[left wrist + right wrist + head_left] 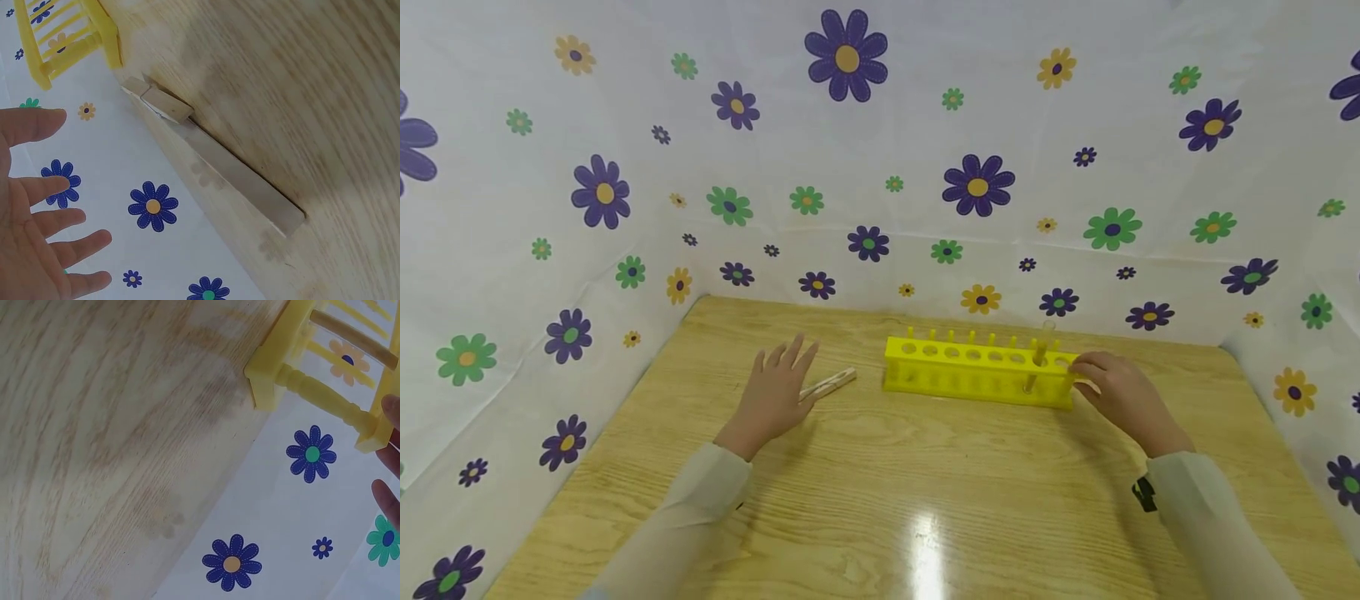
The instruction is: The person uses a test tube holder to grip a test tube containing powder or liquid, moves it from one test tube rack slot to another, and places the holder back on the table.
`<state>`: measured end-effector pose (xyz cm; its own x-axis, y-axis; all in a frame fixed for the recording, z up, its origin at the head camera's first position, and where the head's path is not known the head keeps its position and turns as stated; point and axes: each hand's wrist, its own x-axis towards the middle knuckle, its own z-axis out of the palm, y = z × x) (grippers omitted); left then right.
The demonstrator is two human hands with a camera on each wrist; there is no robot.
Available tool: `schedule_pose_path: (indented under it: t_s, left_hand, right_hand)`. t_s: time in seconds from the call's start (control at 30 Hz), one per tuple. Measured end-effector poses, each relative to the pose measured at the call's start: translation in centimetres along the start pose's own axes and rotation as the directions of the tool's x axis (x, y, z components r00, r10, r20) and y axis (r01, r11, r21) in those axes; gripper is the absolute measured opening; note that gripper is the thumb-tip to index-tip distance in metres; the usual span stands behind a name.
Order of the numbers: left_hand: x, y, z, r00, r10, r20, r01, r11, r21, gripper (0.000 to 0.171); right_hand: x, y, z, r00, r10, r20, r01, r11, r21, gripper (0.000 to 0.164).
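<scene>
In the head view, a yellow test tube rack (pixel 958 387) stands on the table. One test tube (pixel 1041 350) with brownish contents sits in a hole near its right end. My right hand (pixel 1123 396) pinches that end, thumb in front of the top plate and fingers over its edge; the right wrist view shows the fingertips (pixel 392 409) at the rack's corner (pixel 375 434). To the left, a wooden test tube clamp (pixel 831 384) lies flat on the table. Beside it hovers my left hand (pixel 772 396), fingers spread, holding nothing; the left wrist view shows the whole clamp (pixel 244 178).
A wooden table (pixel 880 475) extends under everything. White cloth with printed flowers (pixel 895 150) rises behind the table and along both sides. A glare spot lies on the wood near the front. A dark strap (pixel 1144 494) shows at the right sleeve.
</scene>
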<state>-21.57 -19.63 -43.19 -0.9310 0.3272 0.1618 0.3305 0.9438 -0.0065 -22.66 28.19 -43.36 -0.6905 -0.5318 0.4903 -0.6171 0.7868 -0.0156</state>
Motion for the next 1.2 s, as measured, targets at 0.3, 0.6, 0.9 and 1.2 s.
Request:
schedule_pose_path:
  t_s: [0.3,0.6,0.9,1.2]
  left_hand:
    - [-0.3,-0.1,0.5,0.999,-0.022,0.03,0.024,0.998,-0.054,0.068]
    - [0.3,-0.4,0.9,0.992,0.026,0.12,-0.02,0.999,-0.048,0.052]
    - [1.5,-1.8,2.6,0.979,-0.005,0.204,0.014,0.999,-0.042,0.034]
    - [2.3,-1.8,3.2,0.963,-0.052,0.264,0.073,0.995,-0.071,0.026]
  right_hand:
    - [0.1,-0.1,0.5,1.0,-0.006,0.012,0.006,1.0,-0.007,0.03]
    - [-0.3,-0.1,1.0,1.0,0.012,0.017,-0.012,1.0,-0.002,0.033]
    - [-0.6,-0.1,1.3,0.999,0.034,0.007,-0.034,0.999,-0.013,0.035]
    - [-0.6,-0.7,1.4,0.998,0.06,0.015,-0.059,0.998,-0.02,0.033]
